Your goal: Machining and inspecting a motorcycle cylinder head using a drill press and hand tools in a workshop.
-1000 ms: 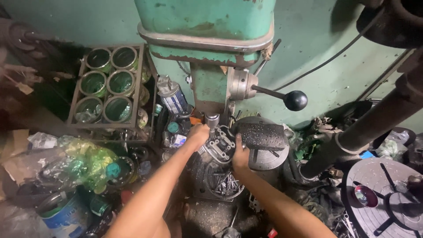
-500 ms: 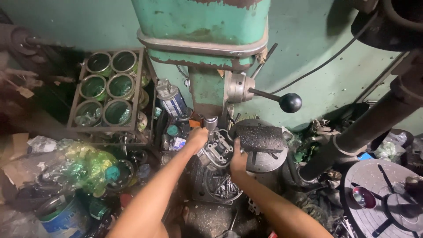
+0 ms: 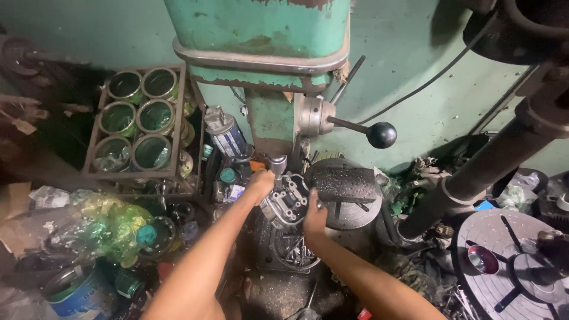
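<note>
The view is tilting downward since a second ago: the drill press head [image 3: 261, 41] is climbing toward twelve o'clock, its ball-ended lever [image 3: 381, 134] rising with it. The tin rack [image 3: 139, 121] is sliding toward two o'clock. More floor clutter is appearing at six o'clock beneath both forearms

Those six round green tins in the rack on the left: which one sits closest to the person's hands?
The bottom right tin of the rack. It sits in the lowest row, on the side toward the drill press, so it lies nearest the left hand.
</note>
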